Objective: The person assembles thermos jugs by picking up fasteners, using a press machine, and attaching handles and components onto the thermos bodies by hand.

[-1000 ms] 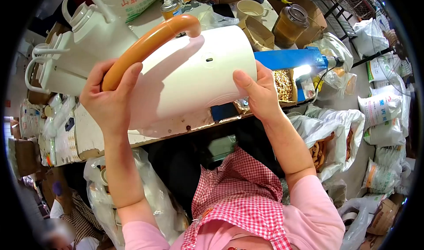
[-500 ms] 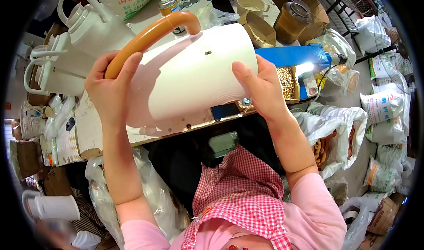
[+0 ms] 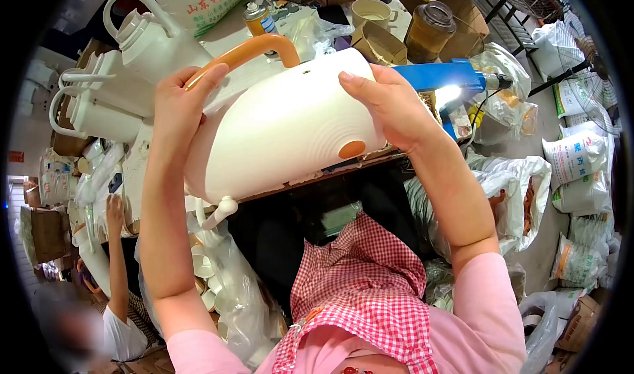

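Note:
A white thermos jug body [image 3: 284, 123] with an orange handle [image 3: 254, 47] lies on its side in front of me, held over the table edge. Wrapped around the lower part of that handle is my left hand [image 3: 188, 100]. At the jug's right end, my right hand [image 3: 396, 106] grips the wall, thumb on top and fingers behind, partly hidden. An orange disc [image 3: 351, 150] ringed by ridges shows on the side toward me, and a small slot sits near the top. Below the jug's left end a white curved piece with a rounded tip [image 3: 224, 207] sticks out; what it belongs to is hidden.
White jugs with handles [image 3: 148, 40] crowd the table's left side. Behind stand a spray can [image 3: 259, 20], a cup [image 3: 373, 10] and a lidded brown jar [image 3: 430, 30]. A blue device [image 3: 439, 76] with a bright light is at right. A co-worker's hand [image 3: 114, 212] is at left.
My hands have rolled the jug: its slot moved up and the orange disc came into sight. The white curved piece now shows below. The co-worker at left has raised an arm.

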Demonstrator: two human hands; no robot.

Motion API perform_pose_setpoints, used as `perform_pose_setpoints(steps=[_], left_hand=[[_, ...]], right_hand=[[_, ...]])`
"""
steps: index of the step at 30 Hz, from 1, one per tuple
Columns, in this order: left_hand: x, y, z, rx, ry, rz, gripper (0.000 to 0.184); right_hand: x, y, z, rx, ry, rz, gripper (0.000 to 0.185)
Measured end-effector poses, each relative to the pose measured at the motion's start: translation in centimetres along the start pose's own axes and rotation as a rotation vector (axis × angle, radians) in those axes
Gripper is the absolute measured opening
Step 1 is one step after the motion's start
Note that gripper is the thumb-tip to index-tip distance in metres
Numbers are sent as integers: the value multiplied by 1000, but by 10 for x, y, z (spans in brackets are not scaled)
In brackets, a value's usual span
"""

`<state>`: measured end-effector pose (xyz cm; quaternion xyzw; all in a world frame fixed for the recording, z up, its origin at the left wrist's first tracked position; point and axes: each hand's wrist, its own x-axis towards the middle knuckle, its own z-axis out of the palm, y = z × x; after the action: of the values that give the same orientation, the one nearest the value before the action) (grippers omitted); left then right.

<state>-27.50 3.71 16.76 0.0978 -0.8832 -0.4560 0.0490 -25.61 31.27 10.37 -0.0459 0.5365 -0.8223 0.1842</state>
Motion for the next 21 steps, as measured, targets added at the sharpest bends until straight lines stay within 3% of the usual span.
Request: perform_pose_setpoints(steps=[4,9,21], left_hand=[[2,-19,2,-65,-20,77,37],[-2,-31,7,-135,102,182,31],[-1,-34,7,-139,149,279,30]], right_hand=[[-1,-4,0,-49,-27,-29,35],[3,4,-9,-62,-53,-54,41],[10,13,-15,-30,-85,-130,42]])
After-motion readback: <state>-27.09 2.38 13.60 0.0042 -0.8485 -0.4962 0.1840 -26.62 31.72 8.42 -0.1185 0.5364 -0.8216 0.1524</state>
